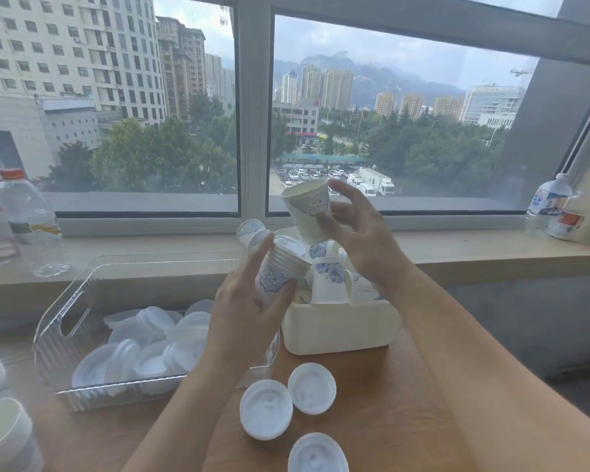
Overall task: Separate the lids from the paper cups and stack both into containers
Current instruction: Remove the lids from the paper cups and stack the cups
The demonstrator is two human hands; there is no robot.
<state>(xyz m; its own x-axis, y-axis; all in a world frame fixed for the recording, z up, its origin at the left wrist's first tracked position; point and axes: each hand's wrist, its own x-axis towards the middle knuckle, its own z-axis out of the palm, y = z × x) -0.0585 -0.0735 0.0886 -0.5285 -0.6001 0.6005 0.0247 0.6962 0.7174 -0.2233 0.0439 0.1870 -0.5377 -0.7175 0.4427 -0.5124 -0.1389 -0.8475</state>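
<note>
Person stands at the bench (389, 420) by the window; left hand (246, 311) grips a nested stack of cups (283, 267), thumb side hidden, fingers (258, 257) mostly straight along the stack w/ rims pointing up-right; right hand (358, 233) holds a single cup (309, 209) above it, thumb and fingers pinching the lower wall, other fingers spread loose; cup is lidless, mouth tilted up-left. Step in hand, I'd say: nest the single cup w/ the stack. To do it well: line up the axes first, cup base to the stack's open mouth, push straight, don't crush the paper wall. More cups sit jumbled in the cream box (341, 328) just behind; loose lids fill the clear bin (65, 335) at left; three lids (266, 408) lie on the bench near the arms, not yet binned.
</note>
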